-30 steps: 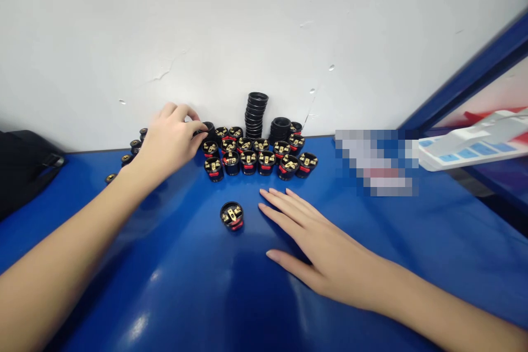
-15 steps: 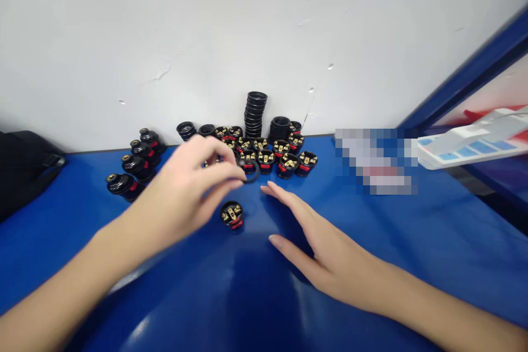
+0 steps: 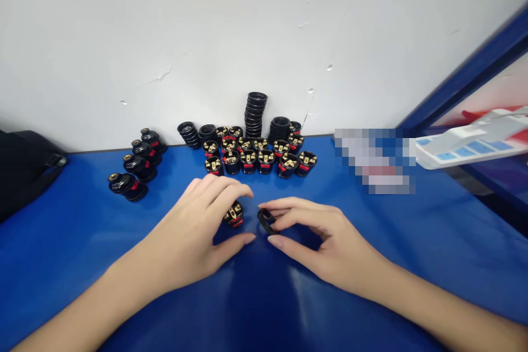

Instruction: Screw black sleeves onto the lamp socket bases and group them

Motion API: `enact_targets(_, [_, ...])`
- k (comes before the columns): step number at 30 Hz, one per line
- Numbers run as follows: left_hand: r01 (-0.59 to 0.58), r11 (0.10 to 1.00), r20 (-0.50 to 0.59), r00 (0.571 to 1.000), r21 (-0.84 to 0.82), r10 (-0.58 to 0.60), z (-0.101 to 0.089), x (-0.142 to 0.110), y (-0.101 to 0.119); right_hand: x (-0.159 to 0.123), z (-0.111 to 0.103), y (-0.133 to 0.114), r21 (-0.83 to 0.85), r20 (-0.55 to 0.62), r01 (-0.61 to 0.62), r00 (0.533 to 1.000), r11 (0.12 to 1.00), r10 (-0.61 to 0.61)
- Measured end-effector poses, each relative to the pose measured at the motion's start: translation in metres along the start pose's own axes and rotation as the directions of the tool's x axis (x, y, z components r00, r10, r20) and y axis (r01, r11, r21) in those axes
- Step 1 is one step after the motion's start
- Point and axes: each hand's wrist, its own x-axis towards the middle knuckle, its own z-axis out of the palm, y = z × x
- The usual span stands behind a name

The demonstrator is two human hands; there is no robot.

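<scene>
My right hand [image 3: 317, 236] pinches a black ring [image 3: 267, 222], tilted on edge, between thumb and fingers. Facing it, my left hand [image 3: 206, 225] is open, its thumb and fingertips apart with nothing between them. Partly hidden behind the left hand is a single black socket-like part [image 3: 235, 214] with brass contacts and a red piece. Several parts of the same kind [image 3: 266, 160] stand grouped behind the hands.
A tall stack of black rings [image 3: 253, 115] leans by the wall, with shorter stacks [image 3: 280, 127] on either side. Several capped black parts [image 3: 127, 186] form a row at left. A black bag [image 3: 28, 170] lies far left, a white power strip [image 3: 470, 143] at right, on the blue table [image 3: 412, 242].
The black ring has passed from my left hand to my right. My left hand has opened and come down and nearer, now beside the single socket-like part.
</scene>
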Motion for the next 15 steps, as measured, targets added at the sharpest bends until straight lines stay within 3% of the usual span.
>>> enact_targets(3, [0.049,0.995,0.108,0.993,-0.089,-0.039,-0.005,-0.001,-0.008,0.000,0.001,0.002,0.023,0.000,-0.052,0.999,0.998,0.052])
enact_targets(8, [0.140,0.916,0.034,0.990,-0.376,-0.138,0.001,0.004,-0.014,-0.001,0.004,0.006,0.261,-0.013,-0.169,0.984,0.951,0.179])
enact_targets(12, [0.148,0.690,-0.002,0.977,-0.709,-0.212,0.015,0.008,-0.012,-0.002,0.007,0.010,0.346,-0.013,-0.194,0.977,0.918,0.211])
enact_targets(15, [0.174,0.508,0.036,0.962,-0.844,-0.270,0.026,0.007,-0.006,-0.001,0.007,0.013,0.405,0.019,-0.182,0.981,0.896,0.191])
